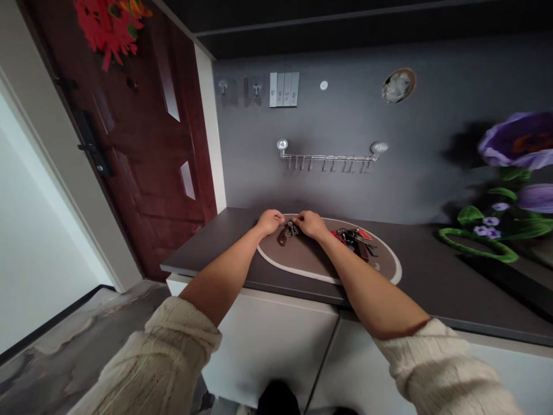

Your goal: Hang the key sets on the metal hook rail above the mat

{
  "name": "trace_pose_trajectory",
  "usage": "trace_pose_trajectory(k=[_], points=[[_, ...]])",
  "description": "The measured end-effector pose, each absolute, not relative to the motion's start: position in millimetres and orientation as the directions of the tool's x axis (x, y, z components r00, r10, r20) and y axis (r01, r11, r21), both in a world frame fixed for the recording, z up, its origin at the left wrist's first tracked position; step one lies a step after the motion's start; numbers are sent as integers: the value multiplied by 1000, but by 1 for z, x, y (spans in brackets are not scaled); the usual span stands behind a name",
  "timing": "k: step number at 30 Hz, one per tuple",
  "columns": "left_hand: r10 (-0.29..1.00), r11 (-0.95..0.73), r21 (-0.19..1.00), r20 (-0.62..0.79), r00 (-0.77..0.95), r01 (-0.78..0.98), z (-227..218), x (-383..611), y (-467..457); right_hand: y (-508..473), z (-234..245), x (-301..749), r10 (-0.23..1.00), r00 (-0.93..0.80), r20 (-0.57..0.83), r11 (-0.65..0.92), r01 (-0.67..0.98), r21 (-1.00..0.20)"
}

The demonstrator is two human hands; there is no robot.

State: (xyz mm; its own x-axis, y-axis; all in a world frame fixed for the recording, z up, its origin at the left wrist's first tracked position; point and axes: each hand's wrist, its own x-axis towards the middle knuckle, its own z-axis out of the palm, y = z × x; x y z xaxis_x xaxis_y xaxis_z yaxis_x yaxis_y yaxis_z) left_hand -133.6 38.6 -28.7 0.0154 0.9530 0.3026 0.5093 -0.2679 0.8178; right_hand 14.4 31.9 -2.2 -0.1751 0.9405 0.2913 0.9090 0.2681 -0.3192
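I see the keys (294,229) in a small bunch near the centre of the frame, on the left part of the oval mat (302,255), with a brown fob (282,238) at their lower left. The left hand (271,221) is just beside them on the left, fingers curled and thumb close to the fingertips; I cannot tell whether it pinches anything. The right hand (310,223) bends over their right edge, its fingers partly closed and its fingertips right at the metal — whether it grips a key, I cannot tell from here.

Right of centre, beyond the right wrist, I have a jumbled pile (356,241) of dark and red items on the same mat. The mat lies on a dark grey counter (425,268).

On the wall above the hands, a clear bar (328,157) carries a row of small hooks. At the right edge of the frame stands a purple flower (501,144) with green leaves; at the upper left I see a dark red door (151,190) — a red decoration (108,29) hangs on it.
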Motion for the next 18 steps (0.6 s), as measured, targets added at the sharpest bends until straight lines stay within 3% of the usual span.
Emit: trace_pose_trajectory(k=[9,18], points=[[963,-230,864,269,-24,448,-27,-132,36,30,-1,5,965,-103,240,165,954,-252],[967,-231,902,255,-19,366,-25,-131,35,33,-1,6,966,-103,235,175,935,-309]])
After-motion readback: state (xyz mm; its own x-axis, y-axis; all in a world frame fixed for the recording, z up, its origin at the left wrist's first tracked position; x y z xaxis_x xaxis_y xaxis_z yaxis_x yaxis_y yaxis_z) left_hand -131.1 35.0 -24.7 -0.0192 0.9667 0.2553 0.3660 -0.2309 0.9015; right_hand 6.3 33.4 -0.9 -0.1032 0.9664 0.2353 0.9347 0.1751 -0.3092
